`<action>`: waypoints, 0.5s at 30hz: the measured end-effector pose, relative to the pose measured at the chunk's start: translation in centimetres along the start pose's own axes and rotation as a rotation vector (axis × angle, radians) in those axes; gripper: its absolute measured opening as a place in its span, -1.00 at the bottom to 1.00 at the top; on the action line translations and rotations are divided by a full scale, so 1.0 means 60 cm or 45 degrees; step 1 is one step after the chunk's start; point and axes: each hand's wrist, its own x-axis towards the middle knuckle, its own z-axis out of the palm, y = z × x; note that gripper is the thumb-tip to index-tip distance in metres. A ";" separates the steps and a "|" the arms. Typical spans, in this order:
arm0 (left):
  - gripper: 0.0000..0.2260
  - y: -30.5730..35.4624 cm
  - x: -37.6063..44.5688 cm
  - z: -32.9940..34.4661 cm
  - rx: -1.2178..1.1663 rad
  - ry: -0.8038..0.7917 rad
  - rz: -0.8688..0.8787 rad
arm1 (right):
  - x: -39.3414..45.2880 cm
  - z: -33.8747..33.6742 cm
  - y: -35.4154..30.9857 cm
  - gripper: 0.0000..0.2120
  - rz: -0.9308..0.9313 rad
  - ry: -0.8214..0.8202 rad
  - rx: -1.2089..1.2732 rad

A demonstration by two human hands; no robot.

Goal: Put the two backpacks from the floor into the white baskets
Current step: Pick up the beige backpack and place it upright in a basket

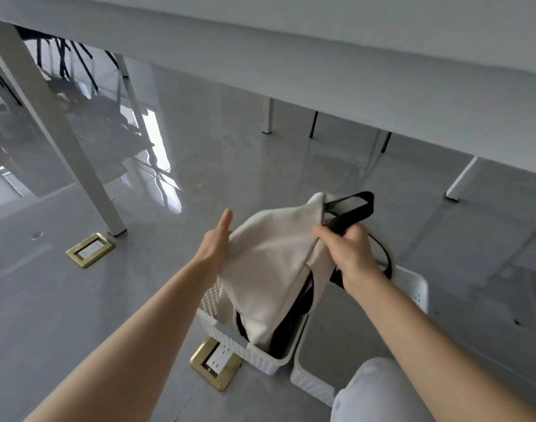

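A cream backpack (269,269) with black straps stands upright, its lower part inside a white perforated basket (230,339) on the floor. My right hand (349,254) grips the bag's top and a black strap near the handle loop. My left hand (215,242) is flat with fingers straight, pressed against the bag's left side. A second white basket (309,382) stands right beside the first, and its far corner (416,287) shows behind my right arm. What is inside it is hidden. No second backpack is in view.
Two brass floor sockets (90,249) (215,362) are set in the glossy grey floor, one touching the first basket's corner. A white table (321,65) spans overhead, with a leg (63,141) at left. My knee (379,391) is at the bottom right.
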 end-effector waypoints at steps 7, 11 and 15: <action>-0.43 0.055 -0.003 0.018 0.243 -0.168 -0.110 | -0.004 0.009 0.011 -0.85 0.073 -0.277 0.143; -0.78 0.085 0.009 0.028 0.135 0.011 0.257 | 0.009 0.000 0.012 -0.82 0.108 -0.138 0.108; -0.69 0.097 0.022 0.026 0.342 0.201 0.479 | 0.020 0.022 -0.006 -0.76 0.016 -0.073 0.034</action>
